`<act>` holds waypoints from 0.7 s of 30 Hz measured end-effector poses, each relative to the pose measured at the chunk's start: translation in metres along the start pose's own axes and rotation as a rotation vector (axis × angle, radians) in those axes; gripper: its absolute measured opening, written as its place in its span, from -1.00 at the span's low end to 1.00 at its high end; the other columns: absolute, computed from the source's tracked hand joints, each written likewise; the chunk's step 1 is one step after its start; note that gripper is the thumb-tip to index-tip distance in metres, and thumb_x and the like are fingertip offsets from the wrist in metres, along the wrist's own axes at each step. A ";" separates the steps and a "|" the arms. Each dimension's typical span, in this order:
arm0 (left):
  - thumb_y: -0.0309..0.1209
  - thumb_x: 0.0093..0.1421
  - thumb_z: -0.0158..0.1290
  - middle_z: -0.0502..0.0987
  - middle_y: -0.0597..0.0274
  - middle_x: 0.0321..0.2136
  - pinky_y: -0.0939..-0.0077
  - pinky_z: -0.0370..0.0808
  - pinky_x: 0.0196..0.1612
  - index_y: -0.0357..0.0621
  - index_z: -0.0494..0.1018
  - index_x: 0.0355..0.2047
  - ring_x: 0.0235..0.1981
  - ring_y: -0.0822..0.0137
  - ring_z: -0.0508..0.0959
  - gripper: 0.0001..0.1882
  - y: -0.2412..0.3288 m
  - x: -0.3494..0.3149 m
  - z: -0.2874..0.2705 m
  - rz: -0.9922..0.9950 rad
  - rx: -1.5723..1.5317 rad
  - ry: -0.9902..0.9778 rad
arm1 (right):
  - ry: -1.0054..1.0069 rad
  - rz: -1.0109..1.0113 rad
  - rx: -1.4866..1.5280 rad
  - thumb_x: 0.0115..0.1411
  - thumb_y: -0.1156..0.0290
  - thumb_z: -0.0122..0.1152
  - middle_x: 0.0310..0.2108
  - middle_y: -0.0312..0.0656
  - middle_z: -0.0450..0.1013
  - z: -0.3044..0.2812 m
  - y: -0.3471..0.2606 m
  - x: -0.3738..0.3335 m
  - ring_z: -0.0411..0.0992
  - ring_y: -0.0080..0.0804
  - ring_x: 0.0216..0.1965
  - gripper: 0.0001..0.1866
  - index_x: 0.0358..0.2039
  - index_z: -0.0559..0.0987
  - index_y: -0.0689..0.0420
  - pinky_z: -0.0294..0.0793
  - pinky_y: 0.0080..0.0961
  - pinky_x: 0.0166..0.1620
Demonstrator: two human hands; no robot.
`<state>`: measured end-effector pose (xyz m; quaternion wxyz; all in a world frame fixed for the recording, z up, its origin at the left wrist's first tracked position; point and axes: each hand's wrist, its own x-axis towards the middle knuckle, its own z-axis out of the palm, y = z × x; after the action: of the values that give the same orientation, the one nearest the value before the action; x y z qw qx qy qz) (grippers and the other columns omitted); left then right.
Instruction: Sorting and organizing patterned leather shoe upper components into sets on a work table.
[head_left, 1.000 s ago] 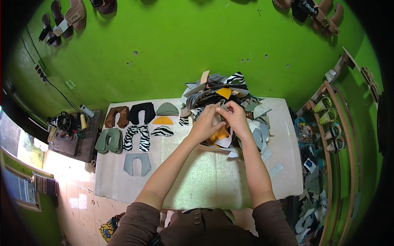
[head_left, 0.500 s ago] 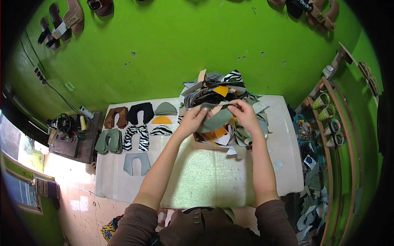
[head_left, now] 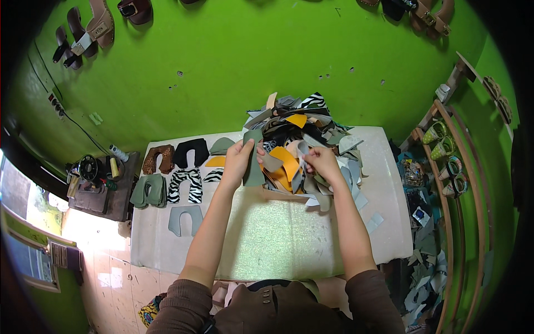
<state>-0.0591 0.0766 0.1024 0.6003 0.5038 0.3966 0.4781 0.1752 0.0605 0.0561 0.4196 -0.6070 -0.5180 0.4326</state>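
Observation:
My left hand point(head_left: 236, 161) holds a flat olive-green piece of material point(head_left: 253, 173) upright at the left side of a large heap of cut scraps point(head_left: 283, 119). Over the front of that heap, the fingers of my right hand point(head_left: 324, 163) are closed at a light grey scrap point(head_left: 302, 149); a firm hold on it is hard to make out. Yellow-orange pieces point(head_left: 289, 168) lie between my hands. To the left are U-shaped pieces: leopard-print point(head_left: 150, 163), black point(head_left: 191, 148), a green stack point(head_left: 139, 192), zebra-striped point(head_left: 177, 182) and grey point(head_left: 176, 222). Half-rounds in green point(head_left: 222, 146), yellow point(head_left: 216, 161) and zebra point(head_left: 213, 176) sit beside them.
The heap's front edge shows a low cardboard rim point(head_left: 281, 195) on the pale-covered table point(head_left: 278, 245). A sewing machine point(head_left: 89, 170) stands on a small table at left. At right are a wooden rack point(head_left: 448, 222) with shoes point(head_left: 443, 149) and more scraps point(head_left: 420, 284) low down.
My hands have moved apart. The green piece, earlier between both hands, is now upright in my left hand, while my right hand has moved down to the heap's front.

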 end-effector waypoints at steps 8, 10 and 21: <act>-0.32 0.23 -0.22 0.47 0.24 -0.55 0.68 0.37 -0.49 -0.27 0.38 -0.36 -0.60 0.51 0.44 -0.73 -0.003 -0.002 -0.002 -0.001 0.027 0.004 | -0.043 0.068 0.130 0.06 0.36 0.11 -0.66 -0.27 0.38 0.007 -0.036 0.014 0.35 -0.61 -0.66 -0.79 -0.53 0.47 0.27 0.37 -0.70 -0.58; -0.31 0.23 -0.21 0.47 0.24 -0.55 0.68 0.38 -0.48 -0.27 0.38 -0.37 -0.60 0.51 0.44 -0.73 -0.003 -0.003 -0.004 0.007 0.046 0.012 | -0.036 0.055 0.050 0.07 0.33 0.10 -0.67 -0.29 0.37 0.004 -0.035 0.017 0.33 -0.62 -0.67 -0.78 -0.52 0.48 0.25 0.36 -0.70 -0.59; -0.36 0.21 -0.18 0.46 0.31 -0.54 0.67 0.40 -0.41 -0.20 0.36 -0.41 -0.55 0.53 0.43 -0.81 -0.018 0.001 0.045 -0.024 -0.008 -0.030 | 0.311 -0.063 -0.692 -0.01 0.32 -0.01 -0.46 -0.02 0.46 -0.043 0.007 0.018 0.42 -0.05 -0.39 -0.80 -0.47 0.53 0.14 0.39 -0.28 -0.30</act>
<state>-0.0130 0.0669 0.0928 0.6139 0.5036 0.3918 0.4647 0.2203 0.0749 0.0597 0.2765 -0.7549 -0.5822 0.1217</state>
